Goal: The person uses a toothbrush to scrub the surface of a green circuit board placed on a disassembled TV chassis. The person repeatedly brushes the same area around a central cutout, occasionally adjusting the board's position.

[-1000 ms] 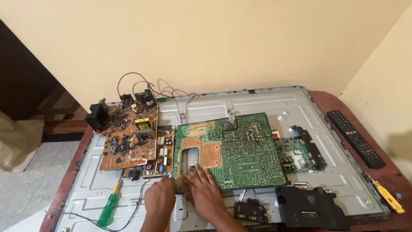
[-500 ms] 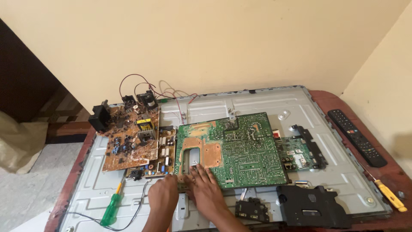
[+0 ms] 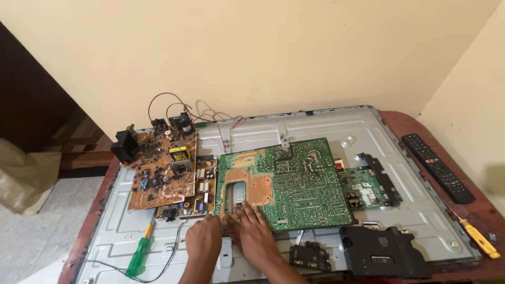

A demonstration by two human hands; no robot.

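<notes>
The hands have barely moved. The left hand (image 3: 202, 243) and right hand (image 3: 253, 231) press flat, holding nothing, on the near edge of the green circuit board (image 3: 284, 181) to steady it on the metal television back panel (image 3: 315, 126).

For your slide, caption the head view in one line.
Both hands, left and right, press the green board on a metal panel.

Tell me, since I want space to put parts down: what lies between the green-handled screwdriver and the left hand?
In the head view, only bare metal panel and a thin black wire separate the green-handled screwdriver from the left hand.
</notes>
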